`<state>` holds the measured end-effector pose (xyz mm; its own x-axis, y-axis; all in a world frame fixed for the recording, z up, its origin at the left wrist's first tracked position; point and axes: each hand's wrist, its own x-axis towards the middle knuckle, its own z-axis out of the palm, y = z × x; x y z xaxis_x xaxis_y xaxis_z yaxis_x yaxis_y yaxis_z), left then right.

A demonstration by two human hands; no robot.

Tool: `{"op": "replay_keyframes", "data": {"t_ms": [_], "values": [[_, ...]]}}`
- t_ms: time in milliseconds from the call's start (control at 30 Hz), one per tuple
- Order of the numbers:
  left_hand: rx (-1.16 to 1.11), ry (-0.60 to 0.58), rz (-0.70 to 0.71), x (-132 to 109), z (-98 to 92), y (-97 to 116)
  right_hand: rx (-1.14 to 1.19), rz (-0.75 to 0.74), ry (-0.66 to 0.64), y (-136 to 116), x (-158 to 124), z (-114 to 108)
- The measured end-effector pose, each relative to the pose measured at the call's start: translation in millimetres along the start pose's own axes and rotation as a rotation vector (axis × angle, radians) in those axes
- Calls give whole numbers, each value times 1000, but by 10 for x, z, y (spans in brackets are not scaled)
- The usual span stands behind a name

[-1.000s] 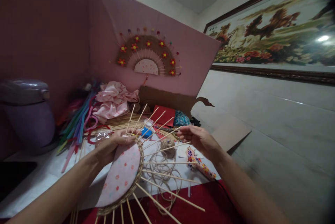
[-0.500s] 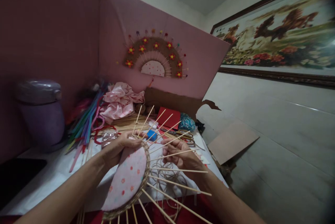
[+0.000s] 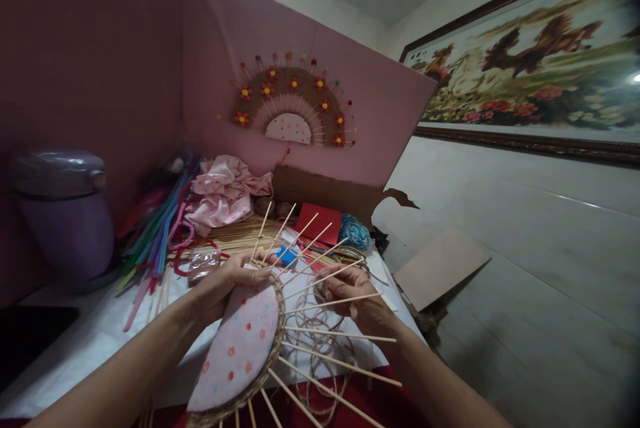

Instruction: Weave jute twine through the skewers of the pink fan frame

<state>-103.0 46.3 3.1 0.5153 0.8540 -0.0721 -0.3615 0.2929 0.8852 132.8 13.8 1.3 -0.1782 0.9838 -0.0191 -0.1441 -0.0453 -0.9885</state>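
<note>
A half-round piece (image 3: 245, 341) covered in pink flowered cloth is tilted in front of me, with twine woven round its curved edge. Thin wooden sticks (image 3: 333, 336) fan out from that edge. My left hand (image 3: 245, 276) is closed on its upper end, thumb on the cloth. Beyond the sticks, my right hand (image 3: 353, 291) has its fingers pinched together on the twine, partly hidden by a stick. Loose loops of twine (image 3: 320, 371) hang below and between the sticks.
A finished fan with red flowers (image 3: 294, 91) hangs on the pink board. Behind my hands lie crumpled pink cloth (image 3: 225, 191), pipe cleaners (image 3: 165, 228), red paper (image 3: 320, 223), blue yarn (image 3: 355, 231) and a blue block (image 3: 287, 257). A purple bin (image 3: 65, 215) stands left.
My right hand has drawn its fingers in closer together near the sticks. The left hand keeps its hold on the half-round piece. The whole view has shifted slightly.
</note>
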Motion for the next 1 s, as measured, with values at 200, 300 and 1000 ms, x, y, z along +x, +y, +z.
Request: {"op": "replay_keyframes", "data": {"t_ms": [200, 300, 1000], "values": [[22, 19, -6, -16, 3, 3, -72, 19, -6, -26, -37, -74], [25, 14, -6, -14, -1, -2, -95, 29, 3, -45, -43, -93], [104, 32, 9, -16, 9, 1, -1, -153, 206, -263, 9, -381]]}}
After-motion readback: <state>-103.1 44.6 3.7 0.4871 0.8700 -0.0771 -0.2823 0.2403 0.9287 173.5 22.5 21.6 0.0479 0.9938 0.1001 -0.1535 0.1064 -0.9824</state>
